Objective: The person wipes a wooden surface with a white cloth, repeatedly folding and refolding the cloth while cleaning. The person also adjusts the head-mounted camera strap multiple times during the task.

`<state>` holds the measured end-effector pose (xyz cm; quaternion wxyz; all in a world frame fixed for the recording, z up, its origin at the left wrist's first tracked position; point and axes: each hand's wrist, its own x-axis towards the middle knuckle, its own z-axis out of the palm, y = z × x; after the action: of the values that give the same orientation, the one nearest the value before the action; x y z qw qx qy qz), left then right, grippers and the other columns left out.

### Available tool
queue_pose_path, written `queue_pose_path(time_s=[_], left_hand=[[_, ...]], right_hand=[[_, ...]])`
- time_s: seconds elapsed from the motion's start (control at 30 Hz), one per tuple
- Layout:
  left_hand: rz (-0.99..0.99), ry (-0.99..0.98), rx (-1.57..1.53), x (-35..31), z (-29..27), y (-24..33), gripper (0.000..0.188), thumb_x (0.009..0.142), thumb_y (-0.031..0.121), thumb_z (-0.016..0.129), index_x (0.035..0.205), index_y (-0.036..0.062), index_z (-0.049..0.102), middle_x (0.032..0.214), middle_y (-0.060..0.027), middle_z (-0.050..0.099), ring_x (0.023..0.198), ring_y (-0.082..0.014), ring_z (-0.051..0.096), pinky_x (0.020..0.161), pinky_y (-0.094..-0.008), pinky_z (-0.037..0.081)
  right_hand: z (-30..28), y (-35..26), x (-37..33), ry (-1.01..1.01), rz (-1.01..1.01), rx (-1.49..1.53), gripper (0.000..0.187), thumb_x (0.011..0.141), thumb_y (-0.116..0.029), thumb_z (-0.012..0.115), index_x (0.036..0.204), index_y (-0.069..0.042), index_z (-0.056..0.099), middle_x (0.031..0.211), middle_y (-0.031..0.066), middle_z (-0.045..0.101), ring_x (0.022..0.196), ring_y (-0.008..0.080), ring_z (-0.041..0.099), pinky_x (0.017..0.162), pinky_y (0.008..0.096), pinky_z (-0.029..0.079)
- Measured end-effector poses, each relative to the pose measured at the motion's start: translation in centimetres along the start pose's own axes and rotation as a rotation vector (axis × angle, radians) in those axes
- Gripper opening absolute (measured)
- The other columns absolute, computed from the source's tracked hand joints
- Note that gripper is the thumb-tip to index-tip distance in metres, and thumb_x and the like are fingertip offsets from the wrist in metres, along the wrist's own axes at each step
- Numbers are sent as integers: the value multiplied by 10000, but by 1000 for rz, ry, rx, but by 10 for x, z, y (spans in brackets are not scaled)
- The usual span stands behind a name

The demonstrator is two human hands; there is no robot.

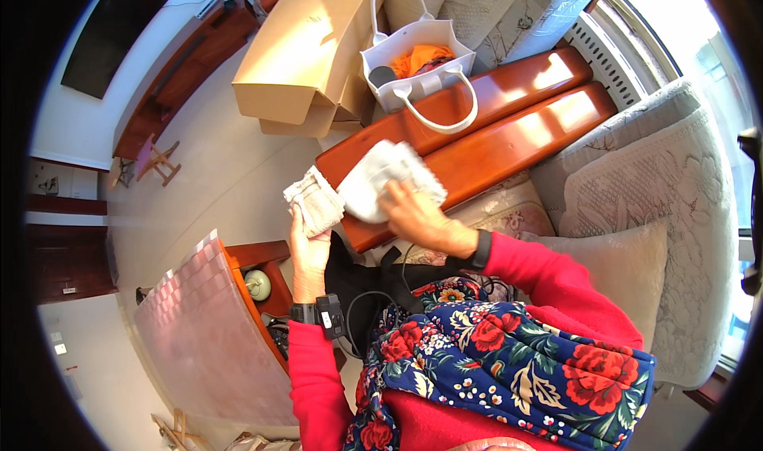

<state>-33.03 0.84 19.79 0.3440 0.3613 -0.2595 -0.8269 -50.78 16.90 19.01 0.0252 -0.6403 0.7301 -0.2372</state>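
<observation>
A small folded cream cloth (pixel 315 201) rests in my left hand (pixel 308 244), whose thumb shows along its near edge while the other fingers are hidden beneath it. Just to the right, my right hand (pixel 415 216) grips a larger folded white cloth (pixel 380 177), fingers lying over its near side. Motion blurs that cloth's right edge and part of the hand. The two cloths are side by side, over the near left end of a glossy reddish-brown wooden armrest (pixel 477 165). Whether the white cloth touches the wood, I cannot tell.
Beyond the armrest stands a white handled bag (pixel 385 93) with orange fabric inside, beside a large cardboard box (pixel 298 61). A padded sofa (pixel 644 189) fills the right side. At left is a table with a pinkish cover (pixel 214 332); a small folding stool (pixel 159 161) stands farther off.
</observation>
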Motion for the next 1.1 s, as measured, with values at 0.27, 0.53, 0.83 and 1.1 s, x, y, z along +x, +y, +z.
queue_pose_path(time_s=[0.27,0.53,0.83,1.1], left_hand=[[31,-2,-52,-6,-25,14,480,1004,387,469,1366,73,438,1342,-107,534,1202,-251,549,976,-424,482],[48,-1,-122,-4,-93,15,488,1006,392,454,1372,71,426,1347,-111,526,1190,-262,556,943,-432,506],[88,90,-135,-24,-161,-33,599,921,438,609,1345,47,448,1315,-101,546,1161,-253,569,960,-412,495],[83,105,-10,-27,-178,-53,506,899,191,669,1337,43,463,1295,-103,564,1204,-252,545,1028,-410,444]], right_hand=[[-12,19,-5,98,-115,204,320,688,-79,630,1004,-116,669,996,137,553,913,325,584,712,447,511],[-87,192,-53,221,699,-291,506,770,-102,597,1274,-87,555,1118,281,586,967,431,608,836,512,499],[-64,154,-31,46,541,-300,387,797,-146,622,1176,-82,575,972,224,590,786,408,642,666,488,531],[-6,4,45,-343,7,74,516,766,-123,632,1275,-189,577,1030,189,578,820,372,641,739,475,507]])
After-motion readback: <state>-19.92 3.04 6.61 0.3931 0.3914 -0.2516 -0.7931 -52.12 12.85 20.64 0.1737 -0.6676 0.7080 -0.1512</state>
